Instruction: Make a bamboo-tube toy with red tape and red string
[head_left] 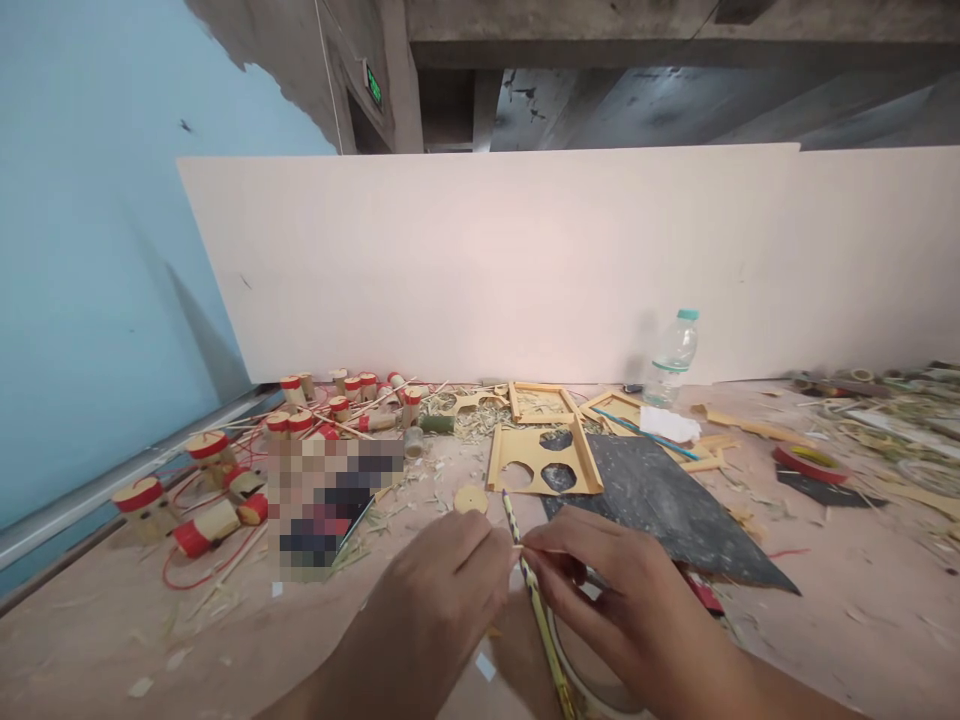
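My left hand [450, 580] and my right hand [622, 580] meet low in the middle of the head view, their fingertips almost touching. Both are closed in a pinch on a thin pale strip [523, 548], whose length is mostly hidden by the fingers. Below my fingers a patterned yellow pencil-like stick [545, 632] lies slanting toward me. A roll of tape [585, 665] is partly covered by my right hand. Just beyond my left knuckles lies a small round tan disc [471, 499].
Tan frames with round cut-outs [547, 458] and a dark sheet [660, 505] lie ahead. At left are red-banded bamboo cylinders [208, 452] and red string. A bottle [675, 360] stands by the white board [480, 260]; red tape [810, 463] is at right. Shavings litter the table.
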